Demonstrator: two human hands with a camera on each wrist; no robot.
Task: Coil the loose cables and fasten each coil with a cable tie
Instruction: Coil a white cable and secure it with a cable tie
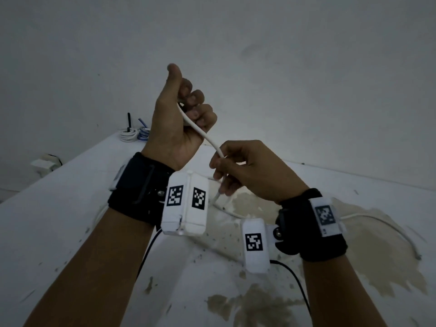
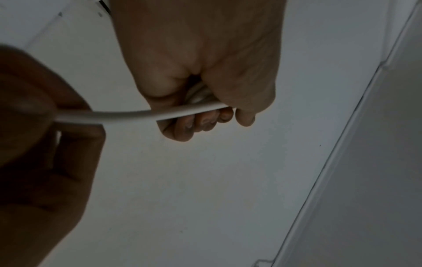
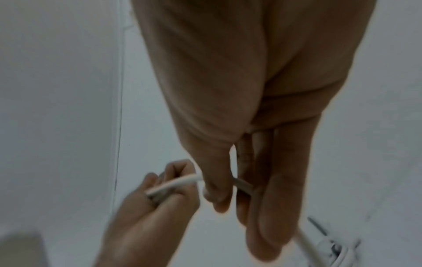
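Note:
A white cable (image 1: 207, 136) runs taut between my two raised hands. My left hand (image 1: 181, 119) is a fist, thumb up, gripping the cable's end in its curled fingers; the left wrist view shows the cable (image 2: 141, 115) leaving that left hand (image 2: 205, 101). My right hand (image 1: 238, 168) pinches the cable lower down between thumb and fingers, as the right wrist view shows (image 3: 228, 187). Below the right hand the cable drops to the table (image 1: 59, 220) and trails off to the right, ending near the table edge (image 1: 417, 257).
Two tied coils, one white (image 1: 127, 134) and one blue (image 1: 143, 133), lie at the table's far left corner against the wall. A white object (image 1: 44, 162) sits beyond the left edge. The tabletop is stained and peeling at the right front. Black wrist-camera leads hang below my forearms.

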